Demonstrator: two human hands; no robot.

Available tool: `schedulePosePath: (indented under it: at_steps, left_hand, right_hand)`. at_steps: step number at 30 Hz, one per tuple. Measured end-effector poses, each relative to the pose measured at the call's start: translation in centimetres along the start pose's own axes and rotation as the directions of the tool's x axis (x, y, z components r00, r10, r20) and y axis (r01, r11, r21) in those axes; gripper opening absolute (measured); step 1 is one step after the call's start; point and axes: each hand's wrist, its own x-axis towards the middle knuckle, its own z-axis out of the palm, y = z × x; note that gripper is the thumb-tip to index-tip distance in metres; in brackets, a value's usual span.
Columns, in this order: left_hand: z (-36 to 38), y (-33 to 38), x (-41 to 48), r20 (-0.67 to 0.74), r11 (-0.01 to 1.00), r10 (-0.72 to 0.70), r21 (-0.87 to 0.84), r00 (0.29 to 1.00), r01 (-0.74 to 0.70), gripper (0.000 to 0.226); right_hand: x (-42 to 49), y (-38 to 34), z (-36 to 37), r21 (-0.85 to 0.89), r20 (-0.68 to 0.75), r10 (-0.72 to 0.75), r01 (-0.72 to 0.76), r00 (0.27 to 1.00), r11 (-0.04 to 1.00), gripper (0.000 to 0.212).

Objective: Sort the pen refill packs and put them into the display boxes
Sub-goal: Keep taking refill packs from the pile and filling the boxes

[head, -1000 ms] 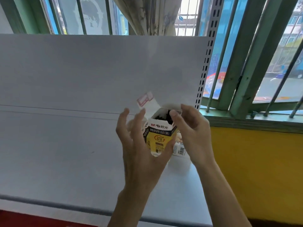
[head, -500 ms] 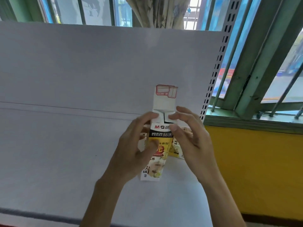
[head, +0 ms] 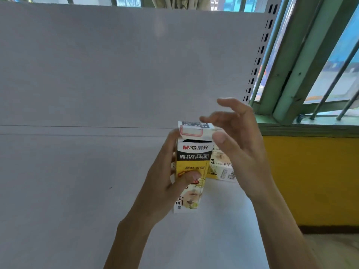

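Observation:
A tall yellow, black and white refill box (head: 192,158) stands upright above the white shelf, held by my left hand (head: 165,183) around its left side with the thumb on its front. Its top flap (head: 191,132) is folded forward over the opening, and a dark gap shows beneath it. My right hand (head: 237,140) hovers at the box's top right with fingers spread; the thumb is close to the flap's right edge. A second box of the same kind (head: 221,169) lies on the shelf behind, partly hidden by my right hand.
The white shelf (head: 68,191) has a white back panel (head: 116,65) and a perforated upright (head: 256,61) at its right end. Beyond the shelf's right edge are a yellow wall (head: 314,181) and a barred green window frame (head: 287,74).
The top flap stood straight up half a second ago and is now folded down over the opening. My right hand has let go of the box top and its fingers have spread.

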Motion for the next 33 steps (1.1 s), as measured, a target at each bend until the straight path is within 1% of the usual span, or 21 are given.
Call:
schedulePosePath:
  at_steps: [2,4,5,7,10,13,15,17,19,21,23,25,27,29,30,31,32,33]
  left_hand:
    - [0.0,-0.4,-0.1,-0.003,1.0,-0.003,0.004,1.0,0.003,0.067]
    - [0.0,-0.6,-0.2,-0.019,1.0,-0.017,-0.002,1.0,0.016,0.076]
    - [-0.1,-0.7,-0.2,-0.026,0.999,-0.033,-0.022,0.999,0.032,0.08]
    - [-0.2,-0.8,-0.3,-0.035,0.996,-0.063,-0.06,0.997,0.061,0.082]
    - [-0.1,-1.1,-0.3,-0.056,0.994,-0.076,-0.081,0.996,0.072,0.076]
    - [0.1,-1.3,-0.2,-0.074,0.994,-0.084,-0.078,0.994,0.078,0.069]
    - [0.2,-1.3,-0.1,-0.08,0.992,-0.102,-0.079,0.992,0.095,0.072]
    - [0.1,-1.2,-0.1,-0.088,0.991,-0.111,-0.081,0.99,0.104,0.078]
    - [0.1,-0.9,-0.2,-0.1,0.995,-0.09,-0.058,0.991,0.085,0.08]
    - [0.1,-0.5,-0.2,-0.099,0.998,-0.055,-0.003,0.994,0.055,0.079]
    - [0.1,0.0,0.0,-0.122,0.995,0.027,0.095,0.992,-0.015,0.076]
    - [0.1,0.2,0.3,-0.155,0.982,0.116,0.169,0.981,-0.089,0.063]
    - [0.1,0.2,0.5,-0.2,0.977,0.157,0.174,0.967,-0.123,0.047]
    - [0.1,0.4,0.8,-0.285,0.973,0.181,0.191,0.941,-0.129,0.039]
    - [0.1,0.3,0.9,-0.37,0.978,0.172,0.176,0.913,-0.113,0.036]
    - [0.2,0.2,1.1,-0.486,0.991,0.118,0.107,0.866,-0.075,0.036]
    - [0.4,0.2,1.2,-0.586,0.999,0.027,-0.006,0.81,-0.038,0.038]
    - [0.7,0.1,1.3,-0.649,0.995,-0.061,-0.103,0.759,-0.009,0.037]
  right_hand:
    - [0.5,-0.4,0.3,-0.033,-0.012,-0.031,0.031,0.999,0.999,0.031]
    - [1.0,-0.7,0.7,-0.058,-0.01,-0.051,0.051,0.999,0.997,0.017]
    - [1.2,-0.8,0.8,-0.065,-0.012,-0.052,0.051,0.999,0.997,0.016]
    - [1.5,-0.9,0.9,-0.082,-0.003,-0.053,0.052,0.999,0.995,0.017]
    - [1.6,-0.7,0.9,-0.13,0.085,-0.068,0.079,0.994,0.988,0.014]
    - [1.4,-0.3,0.5,-0.086,0.118,-0.043,0.054,0.992,0.995,0.014]
    - [1.5,-0.2,0.3,-0.1,0.131,-0.047,0.061,0.99,0.993,0.013]
    - [1.6,0.0,0.2,-0.164,0.142,-0.078,0.101,0.987,0.981,0.012]
    - [1.4,0.5,0.2,-0.194,0.149,-0.109,0.137,0.983,0.971,0.012]
    - [1.0,1.0,0.3,-0.152,0.143,-0.117,0.139,0.983,0.979,0.014]
    - [0.5,1.5,0.4,-0.098,0.14,-0.119,0.134,0.983,0.986,0.016]
    - [-0.1,2.0,0.5,-0.08,0.151,-0.137,0.15,0.979,0.985,0.024]
    - [-0.8,2.7,0.5,-0.028,0.155,-0.116,0.122,0.981,0.992,0.039]
    - [-1.7,3.2,0.7,0.021,0.102,0.012,-0.014,0.995,1.0,0.063]
    - [-2.3,3.4,0.8,0.024,0.064,0.095,-0.096,0.993,0.995,0.074]
    - [-2.9,3.7,1.0,-0.003,0.038,0.19,-0.19,0.981,0.982,0.084]
    - [-3.7,4.2,1.0,-0.107,0.018,0.248,-0.244,0.969,0.964,0.09]
    - [-4.3,4.5,0.9,-0.296,0.001,0.243,-0.232,0.97,0.927,0.091]
